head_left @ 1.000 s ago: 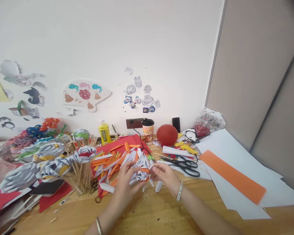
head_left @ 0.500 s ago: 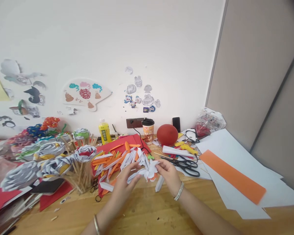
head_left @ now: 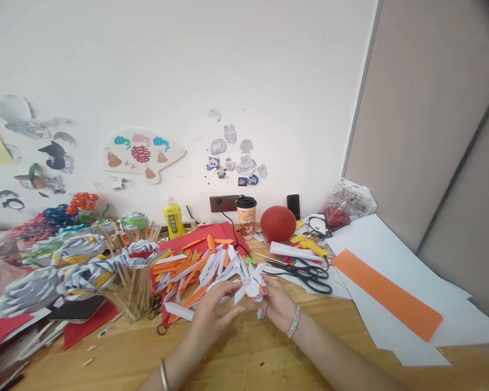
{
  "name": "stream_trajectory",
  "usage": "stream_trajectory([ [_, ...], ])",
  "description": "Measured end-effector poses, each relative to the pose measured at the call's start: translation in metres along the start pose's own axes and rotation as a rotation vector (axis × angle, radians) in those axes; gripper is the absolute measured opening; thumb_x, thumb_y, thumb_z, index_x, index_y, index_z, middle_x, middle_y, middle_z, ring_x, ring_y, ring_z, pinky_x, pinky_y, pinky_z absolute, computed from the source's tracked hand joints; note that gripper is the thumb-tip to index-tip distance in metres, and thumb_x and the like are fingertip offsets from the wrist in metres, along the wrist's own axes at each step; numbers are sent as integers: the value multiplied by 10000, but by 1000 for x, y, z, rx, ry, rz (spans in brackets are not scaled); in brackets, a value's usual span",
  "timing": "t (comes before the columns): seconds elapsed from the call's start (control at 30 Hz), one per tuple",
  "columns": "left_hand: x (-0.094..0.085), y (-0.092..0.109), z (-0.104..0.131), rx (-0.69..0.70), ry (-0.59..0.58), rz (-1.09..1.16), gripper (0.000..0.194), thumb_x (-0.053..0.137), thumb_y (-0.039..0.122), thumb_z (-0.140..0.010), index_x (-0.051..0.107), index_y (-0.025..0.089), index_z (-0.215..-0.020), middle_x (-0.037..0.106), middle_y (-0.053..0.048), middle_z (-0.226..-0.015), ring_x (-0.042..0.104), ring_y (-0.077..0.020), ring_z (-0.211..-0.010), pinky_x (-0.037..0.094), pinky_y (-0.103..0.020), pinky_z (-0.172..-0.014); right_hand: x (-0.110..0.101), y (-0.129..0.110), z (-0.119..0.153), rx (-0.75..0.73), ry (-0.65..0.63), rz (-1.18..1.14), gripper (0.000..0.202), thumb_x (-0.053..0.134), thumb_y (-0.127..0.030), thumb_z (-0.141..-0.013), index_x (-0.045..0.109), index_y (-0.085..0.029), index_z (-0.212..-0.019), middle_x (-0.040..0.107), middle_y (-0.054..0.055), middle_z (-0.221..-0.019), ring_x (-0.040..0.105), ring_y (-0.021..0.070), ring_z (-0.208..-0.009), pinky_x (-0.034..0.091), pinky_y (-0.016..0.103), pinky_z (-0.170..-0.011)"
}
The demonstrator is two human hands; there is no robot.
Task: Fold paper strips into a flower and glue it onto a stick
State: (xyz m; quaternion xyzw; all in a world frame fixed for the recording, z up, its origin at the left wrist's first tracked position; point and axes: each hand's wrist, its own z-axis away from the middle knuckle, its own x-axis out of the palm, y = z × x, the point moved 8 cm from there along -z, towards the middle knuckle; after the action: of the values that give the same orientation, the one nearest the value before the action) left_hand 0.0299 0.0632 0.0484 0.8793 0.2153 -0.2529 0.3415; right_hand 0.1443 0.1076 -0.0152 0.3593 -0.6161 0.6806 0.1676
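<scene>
Paper flower (head_left: 253, 285) now upright, right hand (head_left: 277, 305).

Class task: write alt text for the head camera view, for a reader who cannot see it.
Two hands, left hand and right hand, hold a white-and-orange paper flower above a wooden table. Paper strips, scissors and finished flowers lie around.

My right hand (head_left: 277, 304) pinches a folded white-and-orange paper flower (head_left: 252, 285), lifted just above the wooden table (head_left: 244, 358). My left hand (head_left: 214, 315) hovers open just left of the flower. Black scissors (head_left: 305, 273) lie right of the flower, a heap of paper strips (head_left: 191, 269) to its left.
</scene>
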Motion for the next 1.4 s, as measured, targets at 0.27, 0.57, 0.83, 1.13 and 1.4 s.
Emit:
stream_trajectory([
  [0.27,-14,18,0,195,121,-99,144,522,206,-792,600,187,-912,653,-69,-859,599,-173,-833,494,-293,-735,-4,-4,-1,-6,0,109,270,744,-221,-513,593,-154,-727,631,23,-705,565,128,-603,447,261,-600],
  [0.57,-21,17,-2,263,133,-203,124,567,281,-772,611,189,-843,663,-60,-797,603,-177,-801,489,-324,-738,20,-72,20,-506,-144,952,217,595,-362,-730,647,-227,-892,637,44,-950,529,216,-949,362,376,-879],
  [0.83,-15,20,-2,196,118,-106,122,570,290,-764,622,182,-782,666,-49,-731,609,-163,-724,493,-291,-683,51,-40,35,-636,-282,1245,205,558,-288,-778,636,-268,-966,666,30,-835,546,199,-834,383,348,-803],
  [1.13,-2,-17,0,-285,28,-28,226,555,385,-730,646,183,-687,694,-46,-706,632,-202,-675,498,-310,-634,19,-19,16,-263,-92,904,228,617,-300,-688,635,-182,-881,655,29,-762,592,192,-758,457,311,-701],
  [1.4,10,-14,-1,-204,-48,22,166,519,289,-763,663,216,-804,704,-35,-818,634,-195,-754,494,-304,-701,13,-27,14,-307,-10,960,91,622,-244,-658,630,-182,-723,638,29,-756,577,189,-739,450,305,-691],
])
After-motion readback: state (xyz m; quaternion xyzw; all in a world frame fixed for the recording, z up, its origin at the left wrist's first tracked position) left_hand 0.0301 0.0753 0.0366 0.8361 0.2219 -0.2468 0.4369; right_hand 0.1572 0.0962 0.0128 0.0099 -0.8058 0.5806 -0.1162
